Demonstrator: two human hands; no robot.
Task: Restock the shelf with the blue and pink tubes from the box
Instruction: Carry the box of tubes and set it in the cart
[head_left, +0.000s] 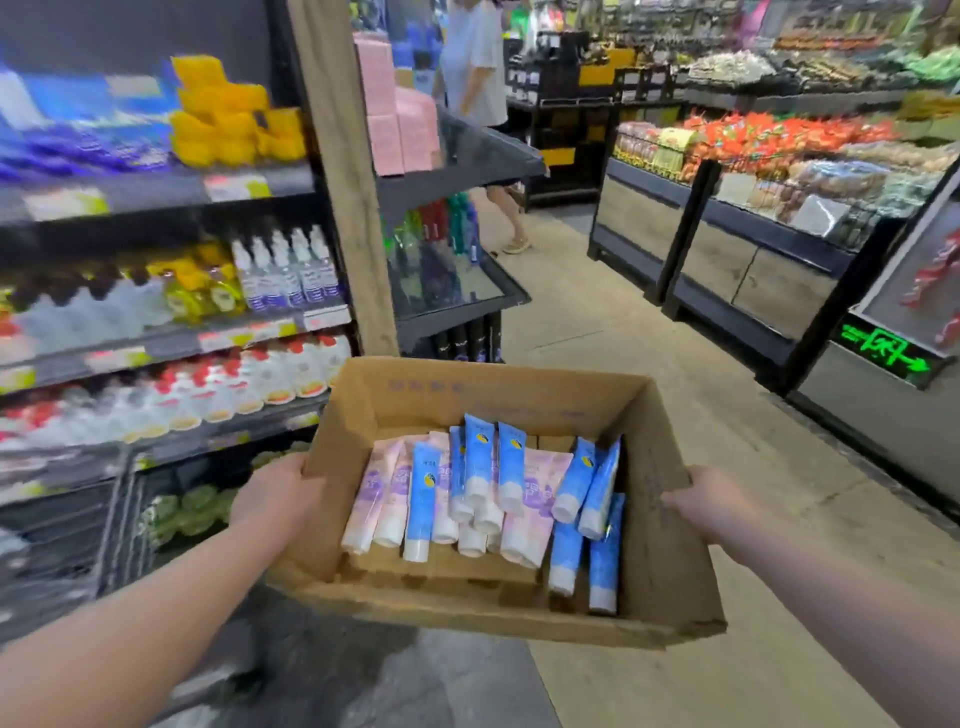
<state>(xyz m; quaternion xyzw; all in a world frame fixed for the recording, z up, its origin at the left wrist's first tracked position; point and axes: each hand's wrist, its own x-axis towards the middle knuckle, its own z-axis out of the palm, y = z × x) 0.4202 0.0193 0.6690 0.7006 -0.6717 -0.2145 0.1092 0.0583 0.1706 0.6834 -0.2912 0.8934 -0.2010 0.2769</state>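
1 cardboard box (670, 545). Blue tubes (479, 457): 8. 1 sits btwn the pink ones left of centre, 3 are bunched mid-box toward the far wall, 2 lean by the right wall, 2 lie flat at the near right corner. Pink tubes (535, 493): 4 clear to see, 3 toward the left wall and 1 wide one at centre. Approx 2–3 more white caps poke out under the pile; can't tell their colour. Hands on box: 2, left hand (275, 491) at left wall, right hand (711, 501) at right wall. Others in aisle: 1 person (472, 62).
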